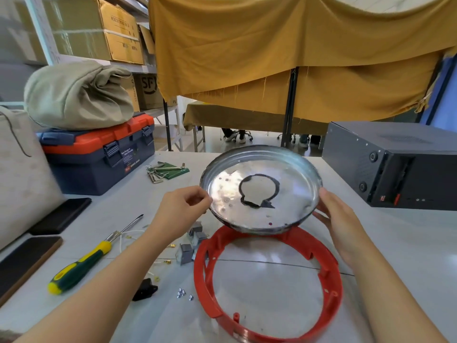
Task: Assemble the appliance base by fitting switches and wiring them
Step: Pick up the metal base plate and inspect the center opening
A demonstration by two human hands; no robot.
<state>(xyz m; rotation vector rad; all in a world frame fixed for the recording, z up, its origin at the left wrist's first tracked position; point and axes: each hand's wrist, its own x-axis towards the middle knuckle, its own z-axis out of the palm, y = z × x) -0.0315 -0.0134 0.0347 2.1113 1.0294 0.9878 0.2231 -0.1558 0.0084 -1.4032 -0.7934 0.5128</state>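
Above the red ring (pixel 268 280) on the surface (pixel 395 243), both hands hold the tilted metal pan (pixel 261 189): left hand (pixel 183 210) pinches its rim, right hand (pixel 338 224) cups the edge with straight fingers.

A mustard-yellow curtain (pixel 284 53) hangs across the top and centre of the frame. At upper left, a metal shelf (pixel 138 68) holds cardboard boxes (pixel 116 33). Pale glossy floor (pixel 215 142) shows beneath the curtain, beyond the white worktop (pixel 395 243).
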